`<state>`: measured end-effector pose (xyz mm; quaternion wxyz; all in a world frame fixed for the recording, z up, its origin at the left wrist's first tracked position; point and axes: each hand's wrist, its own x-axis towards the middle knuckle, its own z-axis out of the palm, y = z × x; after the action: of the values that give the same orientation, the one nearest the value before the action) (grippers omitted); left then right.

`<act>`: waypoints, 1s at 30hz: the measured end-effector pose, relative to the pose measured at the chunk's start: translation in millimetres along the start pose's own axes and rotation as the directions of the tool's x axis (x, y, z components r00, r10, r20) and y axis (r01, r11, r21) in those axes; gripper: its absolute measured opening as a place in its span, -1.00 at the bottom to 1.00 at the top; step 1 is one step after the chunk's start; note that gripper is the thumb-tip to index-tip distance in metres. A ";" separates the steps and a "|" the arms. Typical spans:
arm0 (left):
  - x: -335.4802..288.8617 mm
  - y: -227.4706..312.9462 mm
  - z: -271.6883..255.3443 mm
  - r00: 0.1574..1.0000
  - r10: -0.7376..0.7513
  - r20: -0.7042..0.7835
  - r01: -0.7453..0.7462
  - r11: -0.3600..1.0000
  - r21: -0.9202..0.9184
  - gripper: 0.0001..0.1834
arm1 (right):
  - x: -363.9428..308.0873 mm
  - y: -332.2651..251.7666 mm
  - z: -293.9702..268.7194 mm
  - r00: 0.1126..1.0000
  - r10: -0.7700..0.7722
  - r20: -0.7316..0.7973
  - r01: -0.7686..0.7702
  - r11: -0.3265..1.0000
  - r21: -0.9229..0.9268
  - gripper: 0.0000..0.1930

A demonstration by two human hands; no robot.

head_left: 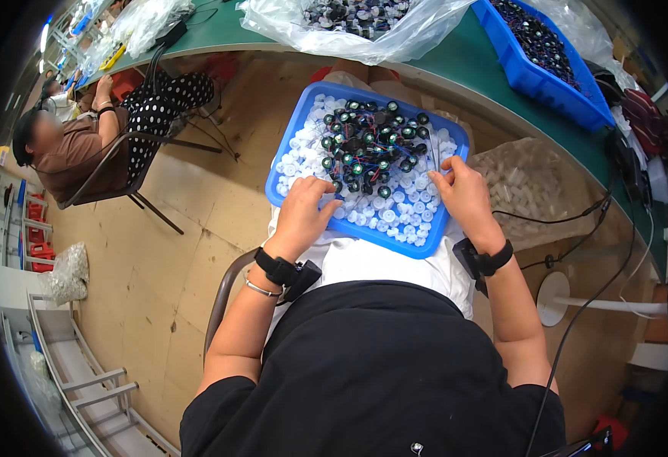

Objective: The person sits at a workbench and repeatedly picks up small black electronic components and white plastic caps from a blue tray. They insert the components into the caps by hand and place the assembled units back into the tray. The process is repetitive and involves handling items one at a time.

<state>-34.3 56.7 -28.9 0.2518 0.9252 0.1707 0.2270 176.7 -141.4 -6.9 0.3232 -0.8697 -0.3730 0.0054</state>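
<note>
A blue plastic tray (274, 185) rests on my lap, holding many small translucent white plastic caps (392, 218). On top of them lies a heap of small round black parts (364, 141) with green faces and thin red and blue wires. My left hand (302, 213) is over the tray's left side, thumb and fingers apart at the caps near the heap. At the right side, my right hand (465, 198) is closed in a pinch on a thin metal tool that looks like tweezers (434, 148), pointing away from me. Its tip is near the heap's right edge.
Beyond the tray, a green table (456, 57) bears a clear plastic bag (273, 23) of similar parts and a blue bin (532, 84) full of wired parts. Another person (82, 145) sits at the left. Black cables (578, 217) hang at the right, beside a bag of white pieces (524, 183).
</note>
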 end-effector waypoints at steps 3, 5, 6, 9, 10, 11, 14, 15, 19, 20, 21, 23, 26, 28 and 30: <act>-0.3 2.4 1.7 1.000 -0.010 -0.024 0.010 1.000 0.019 -0.80 | -9.0 -18.5 -10.2 0.990 -0.140 -0.013 0.140 0.989 -0.044 -0.80; -0.6 3.0 2.0 0.999 0.017 -0.040 -0.016 0.999 0.030 -0.81 | -17.7 -30.0 -15.3 0.962 -0.251 0.106 0.239 0.964 0.118 -0.82; -0.9 2.9 1.9 1.000 -0.004 -0.029 0.004 1.000 0.007 -0.81 | -21.7 -48.5 -27.6 0.913 -0.248 0.323 0.105 0.910 0.402 -0.86; -5.5 7.0 -1.3 0.998 -0.061 -0.004 0.061 0.997 -0.050 -0.80 | -36.9 -111.0 -81.8 0.655 -0.603 0.456 0.200 0.720 0.664 -0.86; -4.2 8.0 -1.3 0.999 -0.031 0.009 0.032 0.997 -0.071 -0.80 | -41.8 -122.0 -91.6 0.552 -0.784 0.285 0.201 0.457 0.867 -0.77; -3.6 7.4 0.0 1.000 -0.002 0.020 0.004 0.996 -0.086 -0.80 | -44.9 -130.3 -96.2 0.449 -0.887 0.108 0.198 0.217 0.956 -0.68; -2.9 9.9 1.2 0.998 0.031 0.057 -0.027 0.996 -0.080 -0.77 | -57.6 -150.9 -107.4 0.371 -0.921 -0.123 0.133 -0.078 0.988 -0.50; -4.3 11.4 1.6 0.999 0.014 0.047 -0.010 0.996 -0.094 -0.77 | -61.4 -156.6 -107.4 0.363 -0.909 -0.203 0.121 -0.170 0.978 -0.43; -6.4 10.7 5.4 0.998 -0.046 0.033 0.050 0.989 -0.136 -0.75 | -73.0 -160.2 -109.4 0.469 -0.851 -0.239 0.041 -0.249 0.968 -0.49; -5.7 12.1 6.1 0.999 -0.045 0.023 0.048 0.988 -0.146 -0.74 | -71.3 -158.2 -110.6 0.463 -0.852 -0.244 0.005 -0.273 0.962 -0.51; -3.0 14.5 5.6 0.998 -0.051 0.040 0.056 0.987 -0.148 -0.72 | -69.8 -157.7 -112.8 0.462 -0.851 -0.249 -0.023 -0.292 0.956 -0.53; -2.4 18.3 6.8 0.996 -0.080 0.039 0.086 0.978 -0.190 -0.72 | -67.9 -166.4 -98.5 0.510 -0.766 -0.392 -0.035 -0.474 0.880 -0.53; -0.5 19.3 7.4 0.993 -0.111 0.029 0.114 0.973 -0.203 -0.71 | -77.1 -176.2 -94.2 0.664 -0.614 -0.426 -0.005 -0.573 0.819 -0.64; 1.3 23.8 7.1 0.994 -0.111 -0.003 0.107 0.965 -0.238 -0.70 | -71.4 -170.7 -101.4 0.640 -0.652 -0.406 0.016 -0.517 0.856 -0.65; -1.6 19.6 4.9 0.995 -0.102 0.020 0.104 0.980 -0.172 -0.69 | -71.0 -170.7 -99.0 0.633 -0.653 -0.416 0.033 -0.514 0.857 -0.67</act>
<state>-29.2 38.1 -22.5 0.3434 0.8911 0.1966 0.2223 40.1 -155.4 151.6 0.7547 0.0034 -0.5587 0.3437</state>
